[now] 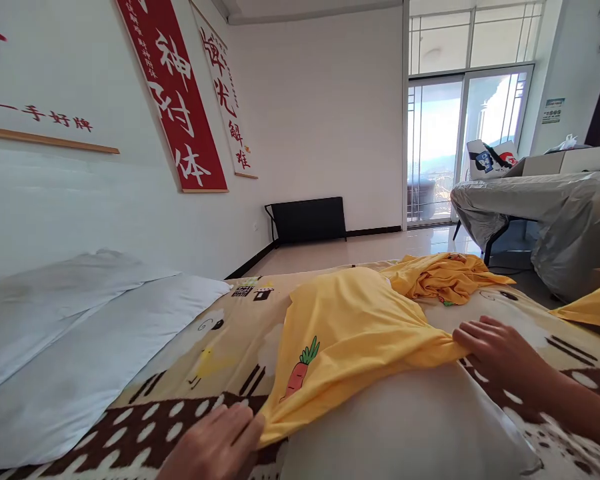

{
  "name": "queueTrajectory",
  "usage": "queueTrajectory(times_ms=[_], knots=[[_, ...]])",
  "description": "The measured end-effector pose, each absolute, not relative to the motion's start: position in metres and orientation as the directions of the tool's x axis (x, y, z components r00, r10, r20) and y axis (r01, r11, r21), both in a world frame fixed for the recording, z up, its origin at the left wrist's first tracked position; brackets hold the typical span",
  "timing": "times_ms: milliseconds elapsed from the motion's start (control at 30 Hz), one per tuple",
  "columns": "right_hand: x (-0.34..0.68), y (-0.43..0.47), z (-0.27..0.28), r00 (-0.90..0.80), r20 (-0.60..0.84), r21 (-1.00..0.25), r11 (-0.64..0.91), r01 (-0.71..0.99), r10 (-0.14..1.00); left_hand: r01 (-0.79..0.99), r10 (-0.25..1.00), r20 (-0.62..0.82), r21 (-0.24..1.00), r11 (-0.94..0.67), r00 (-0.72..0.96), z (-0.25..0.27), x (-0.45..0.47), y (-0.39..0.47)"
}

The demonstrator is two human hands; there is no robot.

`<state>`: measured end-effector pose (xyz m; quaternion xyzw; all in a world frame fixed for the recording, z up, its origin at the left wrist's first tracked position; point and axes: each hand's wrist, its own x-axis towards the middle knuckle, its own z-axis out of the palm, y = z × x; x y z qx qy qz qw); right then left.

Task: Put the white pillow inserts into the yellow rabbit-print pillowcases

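A yellow pillowcase [360,327] with a printed carrot lies partly over a white pillow [405,427], whose near end sticks out of it. My left hand [217,443] is closed on the pillowcase's near left corner. On the other side my right hand [497,353] grips the near right edge, and the cloth is stretched between the two. How far the pillow reaches inside the cloth is hidden.
White pillows [105,347] lie at the left on a patterned blanket [240,347]. Crumpled yellow cloth [445,277] rests beyond the pillowcase, and more yellow fabric [593,307] shows at the right edge. A plastic-covered table [530,197] stands at the right.
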<state>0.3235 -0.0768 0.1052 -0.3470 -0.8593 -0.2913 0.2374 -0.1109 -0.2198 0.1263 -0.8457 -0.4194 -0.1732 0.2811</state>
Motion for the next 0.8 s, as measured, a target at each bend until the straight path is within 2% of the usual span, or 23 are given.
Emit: queueTrajectory(times_ms=[67,200,333,500,633,700,800], knots=[[0.328,-0.071,0.145,-0.588,0.626,0.304,0.534,0.789,0.512,0.838,0.575,0.613,-0.352,-0.416,0.542,0.171,-0.117,-0.212],[0.315,-0.058,0.215,-0.447,0.573,0.187,0.422,0.887,0.687,0.935,0.731,0.594,-0.304,-0.184,0.337,0.243,-0.126,-0.18],[0.305,-0.038,0.252,-0.355,0.552,0.066,0.385,0.92,0.754,0.982,0.813,0.558,-0.17,-0.084,0.166,0.281,-0.13,-0.15],[0.31,0.008,0.271,-0.292,0.581,-0.044,0.387,0.921,0.76,0.998,0.838,0.544,0.031,-0.059,0.033,0.306,-0.143,-0.113],[0.302,0.066,0.274,-0.246,0.617,-0.289,0.506,0.813,0.747,0.957,0.83,0.546,0.282,-0.06,-0.109,0.31,-0.155,-0.061],[0.291,0.097,0.268,-0.171,0.62,-0.386,0.488,0.783,0.766,0.926,0.814,0.545,0.378,-0.022,-0.202,0.304,-0.161,-0.03],[0.269,0.141,0.247,-0.055,0.601,-0.464,0.405,0.788,0.797,0.896,0.783,0.54,0.441,0.048,-0.307,0.284,-0.167,0.017]])
